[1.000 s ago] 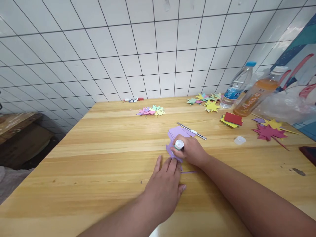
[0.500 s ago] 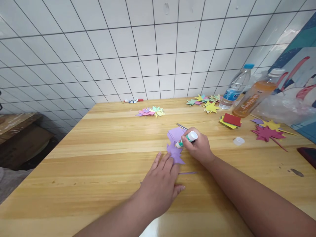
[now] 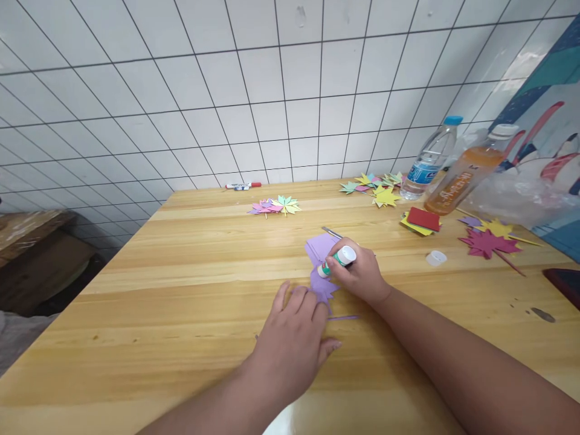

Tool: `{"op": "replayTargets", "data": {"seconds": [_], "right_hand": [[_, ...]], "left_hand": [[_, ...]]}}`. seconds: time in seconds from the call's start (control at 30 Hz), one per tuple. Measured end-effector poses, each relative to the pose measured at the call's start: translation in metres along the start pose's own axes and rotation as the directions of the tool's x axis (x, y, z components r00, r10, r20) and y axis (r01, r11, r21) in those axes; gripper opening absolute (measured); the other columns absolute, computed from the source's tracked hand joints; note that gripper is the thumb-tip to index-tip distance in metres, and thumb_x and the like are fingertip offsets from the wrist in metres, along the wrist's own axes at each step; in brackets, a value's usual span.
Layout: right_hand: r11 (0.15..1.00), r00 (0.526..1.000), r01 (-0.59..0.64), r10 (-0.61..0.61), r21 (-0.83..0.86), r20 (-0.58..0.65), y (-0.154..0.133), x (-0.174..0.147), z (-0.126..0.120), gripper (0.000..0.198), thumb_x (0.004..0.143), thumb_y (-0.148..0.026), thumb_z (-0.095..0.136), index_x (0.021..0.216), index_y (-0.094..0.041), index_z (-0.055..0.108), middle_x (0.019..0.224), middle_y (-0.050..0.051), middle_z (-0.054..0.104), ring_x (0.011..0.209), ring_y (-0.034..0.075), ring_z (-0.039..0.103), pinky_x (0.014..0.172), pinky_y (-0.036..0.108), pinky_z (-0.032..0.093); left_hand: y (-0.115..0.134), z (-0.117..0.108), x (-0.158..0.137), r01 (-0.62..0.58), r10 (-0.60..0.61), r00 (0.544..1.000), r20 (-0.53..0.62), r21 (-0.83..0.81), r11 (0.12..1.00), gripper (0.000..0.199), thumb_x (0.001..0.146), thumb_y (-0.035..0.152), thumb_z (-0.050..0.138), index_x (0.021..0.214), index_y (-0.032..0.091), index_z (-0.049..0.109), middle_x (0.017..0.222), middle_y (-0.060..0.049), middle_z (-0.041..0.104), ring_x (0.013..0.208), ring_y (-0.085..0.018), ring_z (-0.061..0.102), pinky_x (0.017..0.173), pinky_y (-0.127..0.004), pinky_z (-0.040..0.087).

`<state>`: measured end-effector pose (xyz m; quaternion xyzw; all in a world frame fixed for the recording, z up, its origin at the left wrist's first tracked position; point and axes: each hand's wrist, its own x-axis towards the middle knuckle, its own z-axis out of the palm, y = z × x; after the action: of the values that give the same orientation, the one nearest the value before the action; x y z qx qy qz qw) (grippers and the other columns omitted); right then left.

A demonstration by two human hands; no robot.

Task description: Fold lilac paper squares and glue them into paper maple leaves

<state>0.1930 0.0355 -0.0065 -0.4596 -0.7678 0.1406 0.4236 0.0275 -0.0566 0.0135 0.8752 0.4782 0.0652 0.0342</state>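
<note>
Five left fingers (image 3: pixel 296 298) spread, apparently touching a purple leaf (image 3: pixel 321 288); right fingers (image 3: pixel 341 271) grip a tilted glue stick (image 3: pixel 345 256).

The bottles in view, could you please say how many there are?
2: the blue-capped bottle near the wall and the orange bottle right of it; others could be hidden behind.

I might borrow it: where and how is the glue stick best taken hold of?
Probably by its raised white end, coming from above and the near side: the glue stick is tilted, that end pokes free of the right hand, and the lower end is down at the purple paper.
</note>
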Motion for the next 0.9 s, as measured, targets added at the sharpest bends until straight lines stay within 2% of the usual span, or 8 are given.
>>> {"op": "replayTargets", "data": {"seconds": [0.07, 0.13, 0.23, 0.33, 0.53, 0.9], "right_hand": [[0.999, 0.998, 0.044, -0.044, -0.010, 0.051, -0.001, 0.000, 0.000, 0.015, 0.078, -0.033, 0.054, 0.074, -0.020, 0.052, 0.061, -0.002, 0.061, 0.053, 0.011, 0.054, 0.054, 0.021, 0.039], [0.996, 0.988, 0.082, -0.078, -0.023, 0.134, -0.002, 0.000, 0.001, 0.014, 0.078, -0.033, 0.054, 0.075, -0.019, 0.052, 0.064, -0.001, 0.062, 0.057, 0.012, 0.056, 0.056, 0.022, 0.039], [0.993, 0.963, 0.097, -0.077, -0.065, 0.257, -0.003, 0.000, 0.005, 0.015, 0.079, -0.034, 0.052, 0.077, -0.020, 0.053, 0.064, -0.001, 0.061, 0.058, 0.013, 0.057, 0.057, 0.022, 0.038], [0.989, 0.942, 0.104, -0.065, -0.102, 0.330, -0.004, 0.000, 0.009, 0.015, 0.079, -0.034, 0.052, 0.079, -0.020, 0.052, 0.063, -0.001, 0.060, 0.058, 0.013, 0.056, 0.056, 0.022, 0.037], [0.986, 0.938, 0.105, -0.056, -0.128, 0.341, -0.004, 0.001, 0.012, 0.017, 0.079, -0.037, 0.052, 0.079, -0.020, 0.052, 0.064, 0.000, 0.061, 0.059, 0.014, 0.056, 0.056, 0.022, 0.034], [0.963, 0.949, 0.093, -0.008, -0.254, 0.317, 0.001, 0.004, 0.012, 0.021, 0.079, -0.041, 0.053, 0.081, -0.020, 0.052, 0.062, -0.001, 0.061, 0.057, 0.014, 0.055, 0.053, 0.022, 0.031]], "left_hand": [[0.001, 0.003, -0.001, -0.026, 0.026, 1.000, 0.006, -0.004, 1.000, 0.041, 0.083, 0.047, 0.045, 0.111, 0.019, 0.054, 0.106, -0.007, 0.056, 0.108, -0.024, 0.044, 0.106, -0.044, 0.022], [0.002, 0.008, -0.001, -0.041, 0.041, 0.999, -0.005, 0.015, 0.999, 0.048, 0.085, 0.047, 0.042, 0.121, 0.017, 0.047, 0.117, -0.009, 0.052, 0.116, -0.025, 0.040, 0.106, -0.044, 0.022], [0.003, 0.015, 0.001, -0.047, 0.047, 0.999, -0.010, 0.053, 0.998, 0.052, 0.085, 0.050, 0.038, 0.125, 0.016, 0.045, 0.124, -0.011, 0.049, 0.120, -0.026, 0.036, 0.107, -0.046, 0.019], [0.003, 0.019, 0.001, -0.026, 0.027, 1.000, -0.003, 0.069, 0.997, 0.052, 0.085, 0.049, 0.039, 0.125, 0.016, 0.045, 0.125, -0.012, 0.049, 0.122, -0.027, 0.034, 0.107, -0.048, 0.017], [0.001, 0.021, 0.001, -0.015, 0.015, 1.000, 0.013, 0.013, 1.000, 0.050, 0.083, 0.050, 0.042, 0.121, 0.019, 0.047, 0.128, -0.011, 0.045, 0.125, -0.028, 0.031, 0.109, -0.047, 0.016], [0.001, 0.011, 0.000, -0.028, 0.029, 0.999, 0.038, -0.034, 0.999, 0.052, 0.083, 0.053, 0.039, 0.121, 0.018, 0.047, 0.124, -0.010, 0.047, 0.125, -0.026, 0.031, 0.110, -0.048, 0.011]]}}
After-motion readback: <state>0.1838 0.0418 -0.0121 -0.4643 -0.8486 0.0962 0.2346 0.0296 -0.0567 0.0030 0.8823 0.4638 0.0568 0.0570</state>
